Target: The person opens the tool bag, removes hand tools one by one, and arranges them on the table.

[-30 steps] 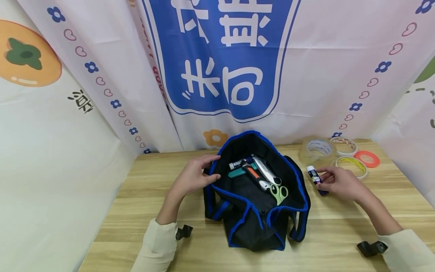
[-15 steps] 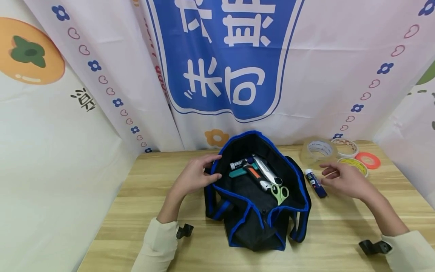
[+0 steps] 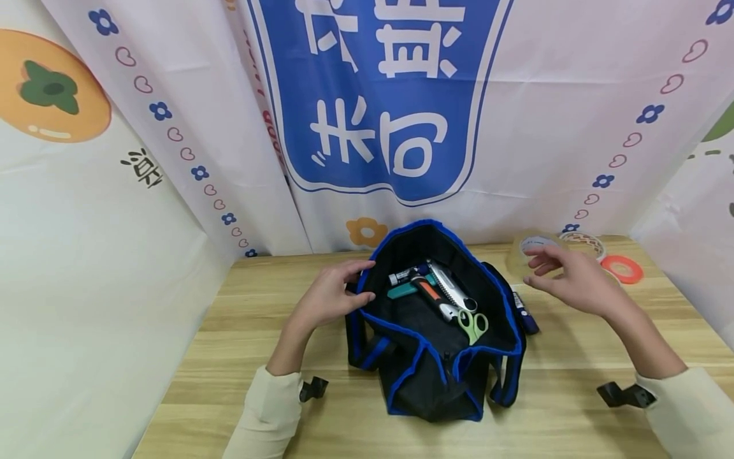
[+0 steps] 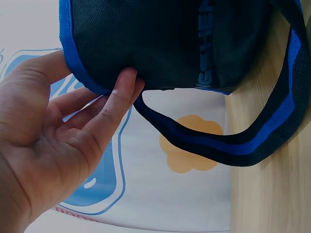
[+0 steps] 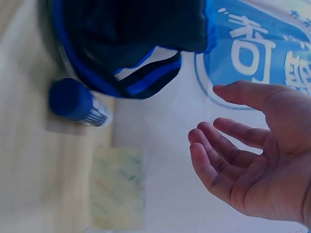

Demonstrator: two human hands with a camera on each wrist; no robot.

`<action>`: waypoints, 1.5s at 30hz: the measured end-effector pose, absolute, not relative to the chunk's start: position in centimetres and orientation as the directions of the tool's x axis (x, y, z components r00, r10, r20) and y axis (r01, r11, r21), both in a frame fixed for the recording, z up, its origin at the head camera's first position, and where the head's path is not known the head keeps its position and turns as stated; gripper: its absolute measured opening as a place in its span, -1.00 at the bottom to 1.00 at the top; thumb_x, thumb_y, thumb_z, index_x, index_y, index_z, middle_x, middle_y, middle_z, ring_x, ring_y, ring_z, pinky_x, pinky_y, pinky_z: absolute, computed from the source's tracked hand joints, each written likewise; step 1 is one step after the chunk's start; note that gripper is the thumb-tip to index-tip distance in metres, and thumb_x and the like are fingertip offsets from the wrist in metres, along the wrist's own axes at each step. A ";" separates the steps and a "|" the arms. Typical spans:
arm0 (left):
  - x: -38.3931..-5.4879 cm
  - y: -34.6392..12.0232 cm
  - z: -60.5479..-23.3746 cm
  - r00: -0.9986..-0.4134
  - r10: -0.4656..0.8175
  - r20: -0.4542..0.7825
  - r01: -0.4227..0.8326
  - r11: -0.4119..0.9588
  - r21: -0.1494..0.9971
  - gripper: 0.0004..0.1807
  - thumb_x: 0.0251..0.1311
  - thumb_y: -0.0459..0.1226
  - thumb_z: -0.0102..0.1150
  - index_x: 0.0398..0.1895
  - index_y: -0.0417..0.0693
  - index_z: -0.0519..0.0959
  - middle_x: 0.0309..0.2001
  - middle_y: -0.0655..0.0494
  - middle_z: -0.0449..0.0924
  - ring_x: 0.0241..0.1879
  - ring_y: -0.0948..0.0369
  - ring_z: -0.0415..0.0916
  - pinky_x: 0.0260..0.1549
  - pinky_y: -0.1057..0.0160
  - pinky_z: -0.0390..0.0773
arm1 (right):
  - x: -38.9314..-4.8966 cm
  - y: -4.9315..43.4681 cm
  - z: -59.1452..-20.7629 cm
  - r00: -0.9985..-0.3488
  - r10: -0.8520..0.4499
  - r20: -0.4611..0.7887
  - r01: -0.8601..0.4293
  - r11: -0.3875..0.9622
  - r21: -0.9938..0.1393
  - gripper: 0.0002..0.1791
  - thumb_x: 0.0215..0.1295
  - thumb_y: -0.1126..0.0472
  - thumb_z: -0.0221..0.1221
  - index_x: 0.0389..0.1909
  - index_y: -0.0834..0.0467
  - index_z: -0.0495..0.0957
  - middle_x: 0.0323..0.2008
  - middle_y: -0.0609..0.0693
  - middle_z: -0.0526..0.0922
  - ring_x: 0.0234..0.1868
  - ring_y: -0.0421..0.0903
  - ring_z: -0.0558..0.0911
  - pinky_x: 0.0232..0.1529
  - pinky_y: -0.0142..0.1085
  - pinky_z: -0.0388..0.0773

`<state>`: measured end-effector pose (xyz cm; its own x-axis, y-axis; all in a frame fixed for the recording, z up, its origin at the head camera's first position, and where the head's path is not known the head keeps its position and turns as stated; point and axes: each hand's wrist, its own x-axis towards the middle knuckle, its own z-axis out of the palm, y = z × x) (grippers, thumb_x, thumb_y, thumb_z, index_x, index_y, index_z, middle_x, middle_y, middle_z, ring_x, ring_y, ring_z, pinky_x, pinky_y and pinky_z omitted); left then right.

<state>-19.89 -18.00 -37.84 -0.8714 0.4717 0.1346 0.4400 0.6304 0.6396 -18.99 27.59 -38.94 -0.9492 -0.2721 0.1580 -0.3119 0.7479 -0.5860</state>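
glue stick nearer bag than b4

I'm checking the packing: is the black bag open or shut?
Open. In the head view, the black bag gapes wide, and green-handled scissors show inside.

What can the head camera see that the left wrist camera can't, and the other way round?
Only the head view shows the green scissors inside the bag, the right hand and the red tape ring. Only the left wrist view shows letters on the bag's outside. Both show the left hand, the bag and the table.
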 end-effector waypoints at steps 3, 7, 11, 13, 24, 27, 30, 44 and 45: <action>-20.0 -18.0 -37.9 -0.870 0.474 0.137 0.443 0.628 0.640 -0.35 0.32 -0.28 0.47 0.47 -0.16 0.53 0.45 -0.13 0.58 0.15 -0.05 0.73 -0.08 0.16 0.80 | -19.2 26.7 -37.8 -0.942 -0.284 0.181 -0.336 0.744 -0.578 -0.46 0.43 0.11 0.41 0.32 0.26 0.58 0.06 0.22 0.77 0.02 0.16 0.79 -0.13 -0.37 0.74; -20.0 -18.0 -37.9 -0.869 0.475 0.140 0.446 0.627 0.638 -0.35 0.32 -0.29 0.47 0.47 -0.16 0.53 0.44 -0.13 0.58 0.14 -0.05 0.73 -0.19 0.28 0.75 | -19.5 25.3 -36.2 -0.939 -0.296 0.177 -0.342 0.739 -0.580 -0.45 0.46 0.10 0.39 0.34 0.28 0.57 0.09 0.22 0.76 0.07 0.17 0.77 0.03 -0.03 0.79; -19.9 -18.0 -37.8 -0.871 0.473 0.135 0.440 0.628 0.641 -0.34 0.32 -0.29 0.46 0.48 -0.16 0.53 0.45 -0.14 0.57 0.15 -0.07 0.72 -0.27 0.35 0.69 | -19.8 23.8 -35.3 -0.932 -0.309 0.190 -0.361 0.730 -0.581 -0.46 0.45 0.13 0.38 0.33 0.30 0.58 0.08 0.23 0.77 0.08 0.18 0.76 0.08 0.10 0.75; -19.9 -18.0 -37.7 -0.872 0.471 0.130 0.435 0.628 0.646 -0.34 0.32 -0.29 0.46 0.48 -0.16 0.53 0.45 -0.14 0.57 0.16 -0.06 0.72 -0.26 0.35 0.71 | -19.9 23.1 -35.1 -0.924 -0.321 0.206 -0.380 0.721 -0.580 -0.47 0.43 0.16 0.39 0.32 0.31 0.59 0.07 0.24 0.77 0.08 0.18 0.76 0.07 0.09 0.76; -19.9 -18.0 -37.7 -0.873 0.472 0.123 0.430 0.627 0.650 -0.35 0.33 -0.30 0.46 0.48 -0.17 0.52 0.44 -0.15 0.57 0.15 -0.05 0.72 -0.17 0.28 0.78 | -20.6 19.7 -34.6 -0.897 -0.382 0.221 -0.436 0.686 -0.583 -0.47 0.41 0.16 0.41 0.32 0.26 0.61 0.11 0.22 0.77 0.10 0.14 0.75 0.09 0.10 0.77; -19.9 -18.0 -37.7 -0.873 0.472 0.124 0.430 0.624 0.652 -0.35 0.33 -0.30 0.46 0.47 -0.18 0.52 0.44 -0.15 0.58 0.13 -0.05 0.72 -0.20 0.31 0.77 | -20.9 18.8 -34.9 -0.888 -0.411 0.208 -0.449 0.669 -0.593 -0.47 0.42 0.18 0.41 0.33 0.28 0.60 0.13 0.23 0.76 0.10 0.13 0.75 0.10 0.09 0.77; -19.9 -18.0 -37.8 -0.873 0.472 0.125 0.430 0.622 0.654 -0.35 0.33 -0.31 0.46 0.47 -0.18 0.52 0.43 -0.16 0.58 0.12 -0.05 0.73 -0.23 0.34 0.76 | -21.1 17.8 -35.3 -0.872 -0.442 0.209 -0.474 0.661 -0.582 -0.47 0.40 0.20 0.42 0.32 0.29 0.60 0.13 0.23 0.76 0.08 0.12 0.76 0.09 0.08 0.77; -19.8 -18.1 -37.8 -0.878 0.463 0.122 0.423 0.631 0.650 -0.33 0.32 -0.30 0.47 0.49 -0.15 0.52 0.46 -0.13 0.56 0.16 -0.05 0.72 -0.23 0.37 0.75 | -22.0 14.2 -37.5 -0.831 -0.543 0.120 -0.499 0.634 -0.591 -0.46 0.37 0.25 0.41 0.34 0.26 0.58 0.20 0.22 0.70 0.17 0.19 0.72 0.13 0.01 0.76; -19.8 -18.1 -37.8 -0.878 0.462 0.122 0.423 0.632 0.649 -0.34 0.32 -0.30 0.47 0.49 -0.15 0.52 0.46 -0.13 0.56 0.16 -0.05 0.72 -0.23 0.37 0.74 | -22.2 14.1 -37.8 -0.829 -0.548 0.108 -0.498 0.636 -0.590 -0.46 0.38 0.25 0.40 0.34 0.27 0.57 0.21 0.24 0.69 0.17 0.19 0.72 0.12 0.00 0.77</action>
